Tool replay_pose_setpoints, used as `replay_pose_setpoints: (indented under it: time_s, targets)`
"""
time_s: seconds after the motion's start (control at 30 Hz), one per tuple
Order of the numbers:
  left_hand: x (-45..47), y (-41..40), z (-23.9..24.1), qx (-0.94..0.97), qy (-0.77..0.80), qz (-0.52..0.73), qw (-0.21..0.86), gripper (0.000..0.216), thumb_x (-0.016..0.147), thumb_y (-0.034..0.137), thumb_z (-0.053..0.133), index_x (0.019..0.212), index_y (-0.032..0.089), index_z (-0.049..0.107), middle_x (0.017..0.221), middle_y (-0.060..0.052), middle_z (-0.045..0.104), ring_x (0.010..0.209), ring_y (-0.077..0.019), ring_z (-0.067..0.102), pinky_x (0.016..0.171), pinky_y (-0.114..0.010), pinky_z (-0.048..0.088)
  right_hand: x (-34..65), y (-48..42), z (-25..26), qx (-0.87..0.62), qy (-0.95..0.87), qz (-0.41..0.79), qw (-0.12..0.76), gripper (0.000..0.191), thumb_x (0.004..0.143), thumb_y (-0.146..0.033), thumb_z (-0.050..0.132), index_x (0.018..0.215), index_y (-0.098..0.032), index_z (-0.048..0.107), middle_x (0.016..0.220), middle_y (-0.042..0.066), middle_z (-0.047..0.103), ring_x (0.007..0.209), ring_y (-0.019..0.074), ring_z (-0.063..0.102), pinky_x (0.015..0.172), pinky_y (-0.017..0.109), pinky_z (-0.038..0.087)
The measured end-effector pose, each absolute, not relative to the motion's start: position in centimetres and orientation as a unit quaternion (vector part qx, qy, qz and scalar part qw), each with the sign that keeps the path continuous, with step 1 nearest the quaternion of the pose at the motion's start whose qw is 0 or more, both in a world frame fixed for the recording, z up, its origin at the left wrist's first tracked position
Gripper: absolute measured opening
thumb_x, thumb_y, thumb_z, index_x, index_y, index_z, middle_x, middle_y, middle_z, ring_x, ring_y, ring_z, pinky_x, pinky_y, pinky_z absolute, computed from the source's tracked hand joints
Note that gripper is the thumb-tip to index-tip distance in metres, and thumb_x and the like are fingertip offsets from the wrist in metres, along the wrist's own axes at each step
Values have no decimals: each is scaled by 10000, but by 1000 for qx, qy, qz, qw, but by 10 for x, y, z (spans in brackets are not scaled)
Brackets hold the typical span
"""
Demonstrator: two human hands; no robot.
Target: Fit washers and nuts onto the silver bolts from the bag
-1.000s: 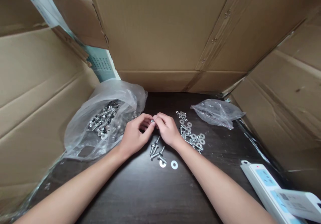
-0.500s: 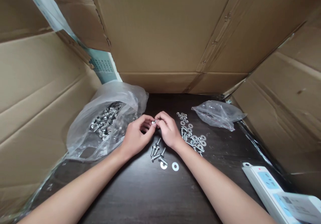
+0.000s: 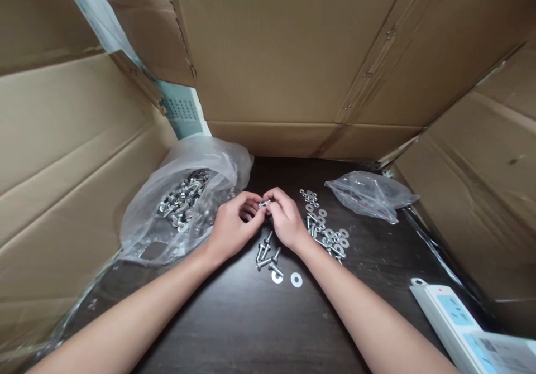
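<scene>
A small shiny bolt is pinched between my two hands above the dark table. My left hand grips one end with thumb and fingertips, its other fingers curled. On the opposite end, the fingertips of my right hand close round it; whether a nut is on it is too small to tell. Just below the hands lies a group of several bolts, with a flat washer beside them and another washer partly under a bolt.
Left of my hands stands an open plastic bag full of bolts. To the right lie a pile of bolts, nuts and washers and a crumpled clear bag. A power strip sits at front right. Cardboard walls enclose the table.
The whole view has shifted slightly, so everything appears a little further right. The bolt shows more plainly between my fingertips; both hands keep their pinch.
</scene>
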State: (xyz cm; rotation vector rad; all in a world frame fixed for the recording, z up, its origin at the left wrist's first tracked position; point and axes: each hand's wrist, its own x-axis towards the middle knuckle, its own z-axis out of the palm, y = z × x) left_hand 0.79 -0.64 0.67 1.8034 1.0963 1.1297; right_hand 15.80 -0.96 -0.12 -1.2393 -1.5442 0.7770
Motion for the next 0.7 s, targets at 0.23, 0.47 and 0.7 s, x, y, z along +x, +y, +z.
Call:
replay_pose_setpoints:
  time_s: [0.23,0.47,0.7]
  targets:
    - [6,-7,7,702,428,440,361,151,857,272,662,978,181,665,841,-34,735,748,-160,701,662,-257,574,159,-10,0,-518,-627,322,485,124,833,-235,456,796,-215,573,778,15,575,764,185,563,697,304,430]
    - [7,-7,8,697,429,444,364,142,861,275,657,967,180,653,847,-31,732,753,-155,700,669,-252,573,158,-11,3,-512,-630,329,481,198,885,-279,471,718,-213,554,728,4,549,723,170,541,679,297,404]
    - [7,-6,7,698,431,444,359,152,861,292,668,964,183,649,847,-32,736,754,-159,705,662,-251,572,158,-11,3,-519,-627,330,478,198,892,-275,476,712,-220,536,699,-5,536,708,168,529,657,288,396]
